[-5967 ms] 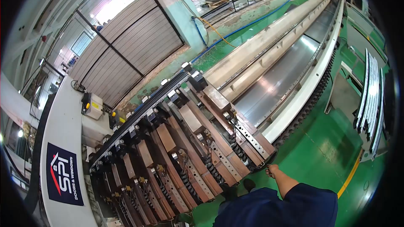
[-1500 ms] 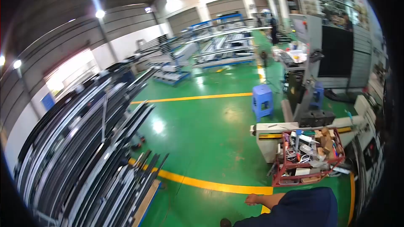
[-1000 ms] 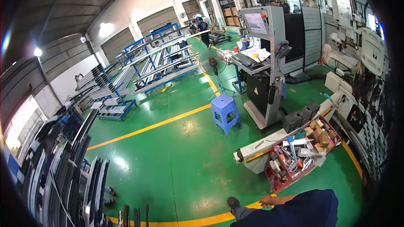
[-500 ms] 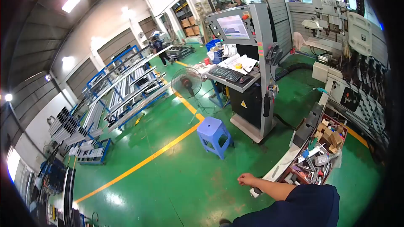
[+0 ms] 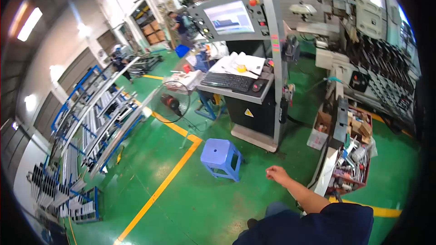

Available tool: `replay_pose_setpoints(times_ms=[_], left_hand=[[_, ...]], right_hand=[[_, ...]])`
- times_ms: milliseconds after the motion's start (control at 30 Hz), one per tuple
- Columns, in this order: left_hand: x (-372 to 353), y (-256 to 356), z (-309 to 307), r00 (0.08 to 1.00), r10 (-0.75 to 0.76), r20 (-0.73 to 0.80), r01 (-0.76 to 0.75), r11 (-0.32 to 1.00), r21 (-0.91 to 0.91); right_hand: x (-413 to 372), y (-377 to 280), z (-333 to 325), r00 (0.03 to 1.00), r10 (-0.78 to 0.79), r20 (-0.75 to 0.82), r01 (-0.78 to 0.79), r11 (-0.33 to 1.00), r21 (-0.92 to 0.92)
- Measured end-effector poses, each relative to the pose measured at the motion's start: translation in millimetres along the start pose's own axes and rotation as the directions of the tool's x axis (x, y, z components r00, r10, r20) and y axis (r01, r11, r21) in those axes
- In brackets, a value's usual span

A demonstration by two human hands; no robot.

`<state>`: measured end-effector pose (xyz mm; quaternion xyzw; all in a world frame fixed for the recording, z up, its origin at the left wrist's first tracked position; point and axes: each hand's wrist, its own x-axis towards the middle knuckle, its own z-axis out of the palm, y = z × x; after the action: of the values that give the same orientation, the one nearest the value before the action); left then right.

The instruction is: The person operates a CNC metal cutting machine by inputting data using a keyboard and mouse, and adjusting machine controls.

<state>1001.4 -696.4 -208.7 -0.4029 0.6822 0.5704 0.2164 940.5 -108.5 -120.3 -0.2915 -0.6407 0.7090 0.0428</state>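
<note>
My right hand (image 5: pixel 277 175) hangs in front of me at the lower right, over the green floor. Its fingers are loosely curled in, and no object shows in them. Closest to it is a blue plastic stool (image 5: pixel 221 159), a little to the left and apart from the hand. To the right, a red bin (image 5: pixel 362 183) holds metal tools, bottles and small boxes beside a machine rail. My left hand is out of view.
A control console (image 5: pixel 253 111) with screen, keyboard (image 5: pixel 227 81) and papers stands ahead. Left of it is a floor fan (image 5: pixel 171 102) with a trailing cable. Racks of metal profiles (image 5: pixel 97 124) line the left. Two people are farther back, one (image 5: pixel 180 25) behind the console.
My view has turned right and moved nearer the console, so the racks sit farther left. My right hand is slightly higher in view. A second person shows more clearly behind the console.
</note>
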Motion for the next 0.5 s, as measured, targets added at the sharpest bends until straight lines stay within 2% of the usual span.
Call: replay_pose_setpoints(times_ms=[33, 167, 200, 233, 267, 300, 333, 400, 500], left_hand=[[25.7, 32.4, -6.1, 0.999, 0.037, 0.006, -0.037, 0.999, 0.017], [137.3, 185.8, 21.5, 0.942, 0.323, 0.087, -0.319, 0.946, -0.060], [165.3, 226.5, 45.2, 0.896, 0.420, 0.143, -0.407, 0.907, -0.110], [181.3, 262.3, 93.1, 0.858, 0.512, 0.035, -0.484, 0.829, -0.279], [195.9, 302.5, 124.7, 0.767, 0.616, 0.182, -0.570, 0.783, -0.249], [209.6, 341.4, 162.1, 0.718, 0.650, 0.248, -0.599, 0.759, -0.256], [179.2, 383.0, 209.7, 0.772, 0.618, 0.148, -0.600, 0.785, -0.151], [145.2, 462.7, 283.8, 0.691, 0.681, 0.242, -0.684, 0.724, -0.088], [102.8, 577.2, 378.4, 0.550, 0.758, 0.349, -0.773, 0.621, -0.129]], right_hand=[[5.3, -3.0, -5.9, 1.000, 0.007, -0.025, -0.005, 0.996, 0.087], [31.1, -37.4, -35.6, 0.976, 0.017, -0.218, 0.015, 0.989, 0.145], [41.4, -49.7, -42.2, 0.968, 0.005, -0.250, 0.033, 0.988, 0.151], [50.9, -66.5, -49.9, 0.961, -0.003, -0.276, 0.047, 0.987, 0.154], [64.4, -80.5, -56.8, 0.955, -0.009, -0.297, 0.059, 0.986, 0.157], [83.3, -90.8, -63.1, 0.953, -0.026, -0.301, 0.072, 0.987, 0.144], [107.0, -95.9, -70.1, 0.945, -0.068, -0.320, 0.113, 0.986, 0.124], [156.6, -106.7, -79.7, 0.925, -0.148, -0.349, 0.192, 0.977, 0.094], [218.6, -151.0, -80.8, 0.824, -0.369, -0.430, 0.363, 0.927, -0.100]])
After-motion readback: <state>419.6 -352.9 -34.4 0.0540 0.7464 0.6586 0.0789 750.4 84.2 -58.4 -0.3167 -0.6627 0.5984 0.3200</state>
